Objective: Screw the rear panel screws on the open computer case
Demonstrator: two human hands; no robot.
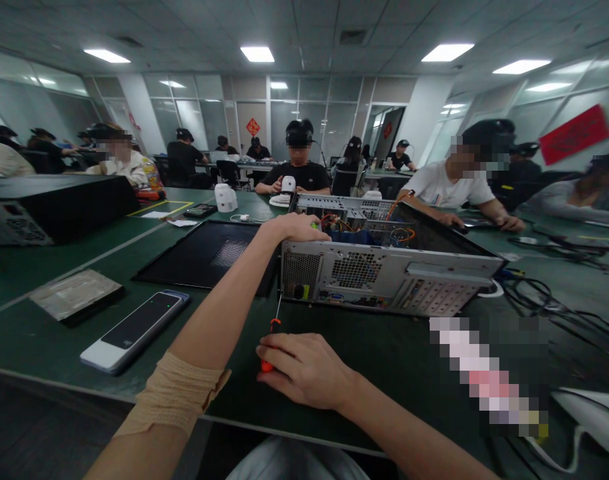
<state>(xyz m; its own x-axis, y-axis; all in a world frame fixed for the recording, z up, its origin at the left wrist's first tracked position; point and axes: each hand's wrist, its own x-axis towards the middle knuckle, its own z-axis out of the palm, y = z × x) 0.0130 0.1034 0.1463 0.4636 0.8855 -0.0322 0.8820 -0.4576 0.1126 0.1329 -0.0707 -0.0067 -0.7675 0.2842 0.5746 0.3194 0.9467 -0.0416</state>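
An opened computer case point(424, 283) lies on its side, its rear panel facing me and its inside showing cables. My left hand point(301, 228) grips the case's top left corner, with some fingertips hidden behind the edge. Between the fingers of my right hand point(311, 370) is the orange and black handle of a screwdriver point(275, 325). Its thin shaft points away from me, towards the lower left corner of the rear panel. I cannot tell whether the tip touches the case. A black side panel point(199, 257) lies flat to the left.
A white and grey phone-like device point(134, 330) and a flat silvery-brown block point(77, 293) lie left on the green table point(364, 373). Another black computer case point(64, 207) stands farther left. Black cables point(549, 300) spread at right. Several people sit around, one opposite holding a white device point(288, 185).
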